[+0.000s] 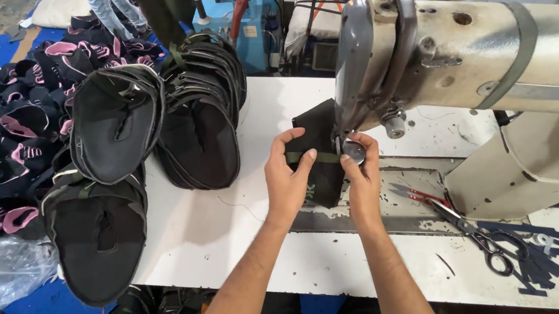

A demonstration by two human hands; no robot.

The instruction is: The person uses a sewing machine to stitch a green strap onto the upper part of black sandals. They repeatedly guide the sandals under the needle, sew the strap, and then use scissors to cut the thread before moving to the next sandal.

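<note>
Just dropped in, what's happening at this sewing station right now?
A person holds a black fabric piece under the sewing machine head. The left hand and right hand stretch an olive strap across it. Stacks of black shoe uppers sit to the left on the white table; scissors lie at right.

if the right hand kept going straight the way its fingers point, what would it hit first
The right hand points up and away, toward the sewing machine. Its fingertips already sit at the round metal part under the machine's head, so it would probably meet that first, though depth is hard to judge.
</note>
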